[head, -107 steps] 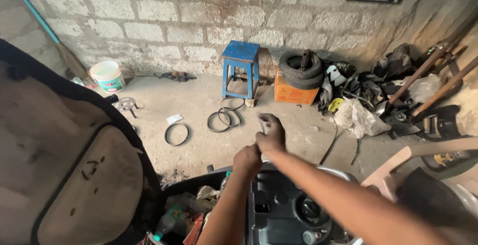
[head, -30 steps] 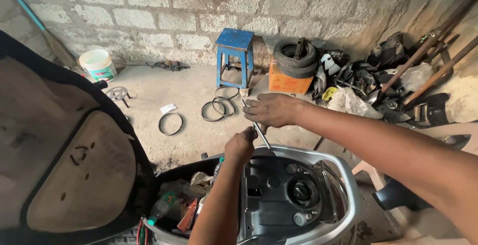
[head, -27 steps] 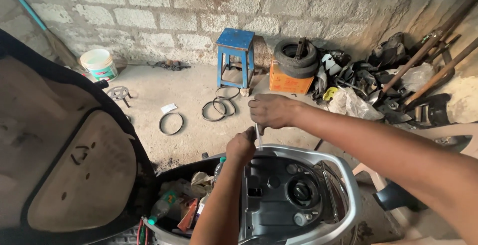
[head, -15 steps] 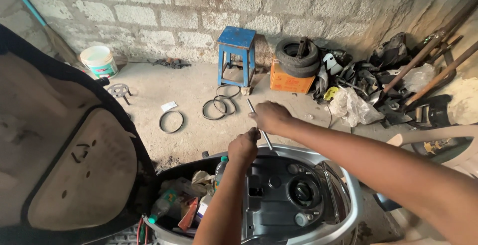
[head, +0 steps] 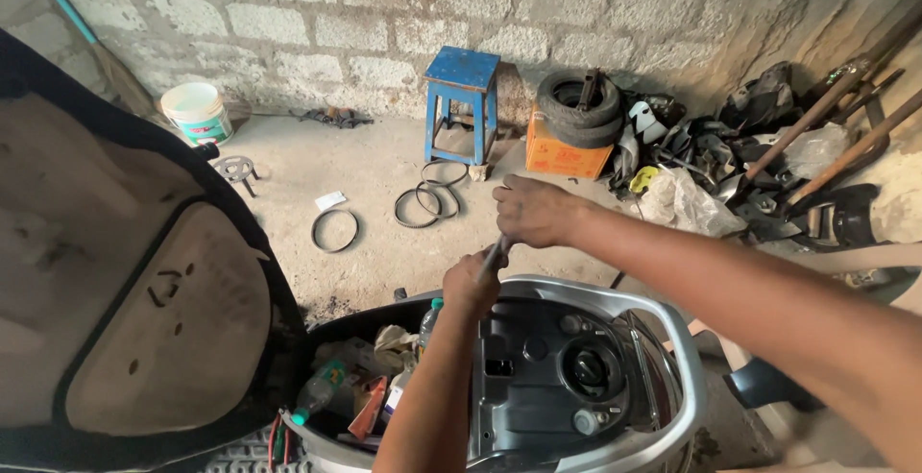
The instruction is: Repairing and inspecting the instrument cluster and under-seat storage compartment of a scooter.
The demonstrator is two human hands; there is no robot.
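My right hand [head: 534,210] is closed over the top of a slim metal tool [head: 493,256] that stands nearly upright above the rear of a scooter [head: 615,377]. Just below it, my left hand [head: 471,283] grips the tool's lower shaft, close to the front edge of the grey plastic panel around the fuel cap [head: 588,369]. The tool's tip is hidden behind my left hand. The scooter's seat [head: 125,281] is tipped up at the left, and the open storage box [head: 370,382] below holds bottles, rags and packets.
A blue stool [head: 462,98] stands by the block wall, with stacked tyres [head: 579,108] on an orange box [head: 565,154] beside it. Rubber belts [head: 427,202] lie on the concrete floor. A white bucket [head: 196,113] sits far left. Scooter panels and long-handled tools are heaped at the right.
My right hand has shifted on the tool's top, turning it from tilted to nearly upright. My left hand has stayed on the lower shaft. The view has drifted slightly.
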